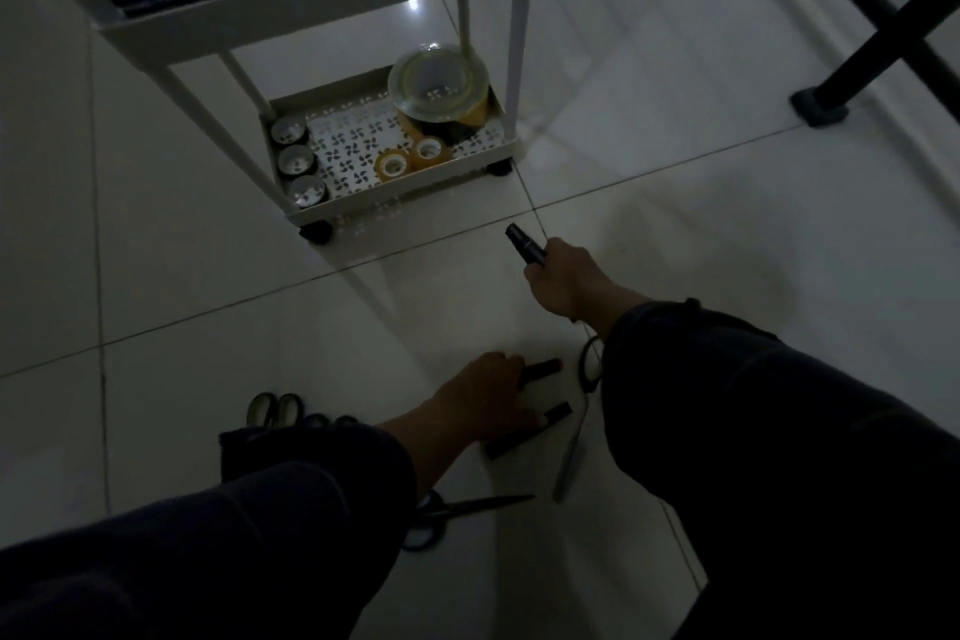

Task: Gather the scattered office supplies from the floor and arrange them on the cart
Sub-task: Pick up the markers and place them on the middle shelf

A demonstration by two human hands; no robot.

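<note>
Head view: cart (311, 5) partly stocked — tape rolls (410, 159) sit on its bottom tray; scissors (457, 515) and markers remain on the floor. Right hand (566, 281) grips a dark marker (525, 245), its long axis pointing up-left toward the cart. Left hand (493, 390) closes over another marker (540, 369) lying roughly left-right on the tile.

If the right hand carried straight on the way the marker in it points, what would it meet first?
Probably the cart. The right hand aims its dark marker up-left at the bottom tray's near corner and caster. Only bare floor tile lies between, though depth is uncertain.
</note>
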